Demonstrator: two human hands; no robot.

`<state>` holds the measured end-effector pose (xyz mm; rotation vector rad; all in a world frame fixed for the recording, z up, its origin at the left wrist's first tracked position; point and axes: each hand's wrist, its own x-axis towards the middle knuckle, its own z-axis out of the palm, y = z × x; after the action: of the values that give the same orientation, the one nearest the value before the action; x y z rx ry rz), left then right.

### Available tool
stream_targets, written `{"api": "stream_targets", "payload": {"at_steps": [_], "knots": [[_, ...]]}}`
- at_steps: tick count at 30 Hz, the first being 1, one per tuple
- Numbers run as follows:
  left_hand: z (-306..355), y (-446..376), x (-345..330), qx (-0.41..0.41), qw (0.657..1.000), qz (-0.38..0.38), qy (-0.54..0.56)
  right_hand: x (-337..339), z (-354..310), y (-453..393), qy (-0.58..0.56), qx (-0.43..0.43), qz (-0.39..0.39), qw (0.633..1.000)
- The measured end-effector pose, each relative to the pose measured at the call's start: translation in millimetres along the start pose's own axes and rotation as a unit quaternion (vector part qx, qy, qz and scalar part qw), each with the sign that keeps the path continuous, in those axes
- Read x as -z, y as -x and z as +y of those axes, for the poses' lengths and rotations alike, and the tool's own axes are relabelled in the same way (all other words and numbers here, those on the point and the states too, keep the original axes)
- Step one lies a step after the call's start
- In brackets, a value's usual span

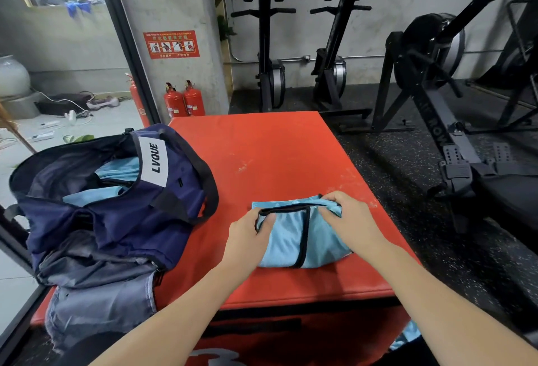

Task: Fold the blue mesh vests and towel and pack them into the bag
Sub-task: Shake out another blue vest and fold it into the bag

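Both hands grasp the folded vest [300, 237] under the fingers [329, 208] on the table [276, 156]; keep it pinched flat (edges aligned) when lifting toward the bag [116, 208], left of them.

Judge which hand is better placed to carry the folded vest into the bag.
Probably the left hand: it grips the folded vest on the edge facing the open bag. The right hand holds the far edge.
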<state>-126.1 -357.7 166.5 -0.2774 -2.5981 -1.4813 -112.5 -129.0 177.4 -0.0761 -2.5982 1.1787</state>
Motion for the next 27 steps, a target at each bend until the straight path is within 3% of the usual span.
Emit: {"api": "stream_targets", "payload": {"at_steps": [8,11,15,21,23,25,27], "knots": [[-8.4,-28.2,-12.4,0.082,0.996,0.040,0.021,-31.1,-1.2,-42.4,0.007,-0.026,0.031,0.999],[-7.9,-36.7,-12.3,0.111,0.993,0.035,0.012,-39.0,7.7,-59.6,0.059,-0.050,0.028,0.997],[-15.7,-34.5,-16.4,0.131,0.990,-0.027,-0.045,-49.1,23.5,-73.4,0.115,-0.086,-0.007,0.990],[-31.1,-38.6,-16.6,0.145,0.987,0.002,-0.066,-52.5,27.2,-84.3,0.261,-0.065,-0.043,0.962],[-31.6,-40.9,-16.7,0.123,0.976,-0.020,-0.178,-54.3,23.6,-84.4,0.296,-0.053,-0.041,0.953],[-30.5,-41.4,-16.3,0.080,0.944,-0.050,-0.317,-56.1,20.2,-83.2,0.313,-0.041,-0.041,0.948],[-27.3,-43.8,-15.4,0.067,0.925,-0.078,-0.366,-56.0,18.9,-82.6,0.312,-0.040,-0.052,0.948]]}}
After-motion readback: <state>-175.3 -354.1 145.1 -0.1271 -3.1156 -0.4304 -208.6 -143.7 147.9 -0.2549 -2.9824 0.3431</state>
